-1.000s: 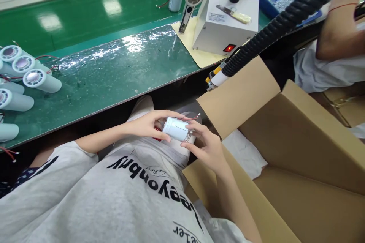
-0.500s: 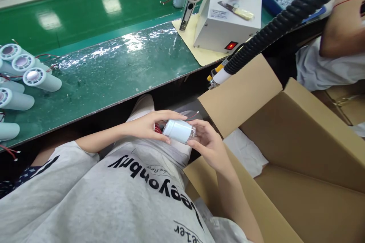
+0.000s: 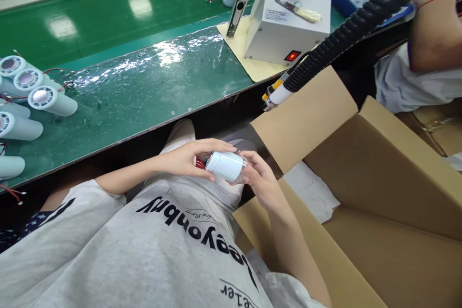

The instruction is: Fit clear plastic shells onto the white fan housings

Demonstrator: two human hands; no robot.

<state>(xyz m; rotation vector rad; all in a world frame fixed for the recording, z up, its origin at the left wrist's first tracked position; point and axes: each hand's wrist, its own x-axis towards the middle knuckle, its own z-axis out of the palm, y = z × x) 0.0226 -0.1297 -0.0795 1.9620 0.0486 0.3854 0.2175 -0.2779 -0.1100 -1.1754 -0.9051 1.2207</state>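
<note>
The left hand [image 3: 186, 156] grips the capped end of a pale blue cylindrical housing [image 3: 224, 166], while the right hand [image 3: 266, 182] pinches its clear end between thumb and fingers. The housing is tilted above the person's lap, in front of the green surface [image 3: 155, 86]. Similar housings [image 3: 57, 102] with vented ends lie at the surface's left; an open cardboard box [image 3: 382, 168] stands beside the right forearm.

You have a way over the worktop [image 3: 159, 86] between the pale cylinders [image 3: 54, 101] and the white machine [image 3: 288, 26]; toward that machine, the black ribbed hose [image 3: 355, 31] and raised carton flap [image 3: 306, 120] block your right hand [image 3: 263, 180].
</note>
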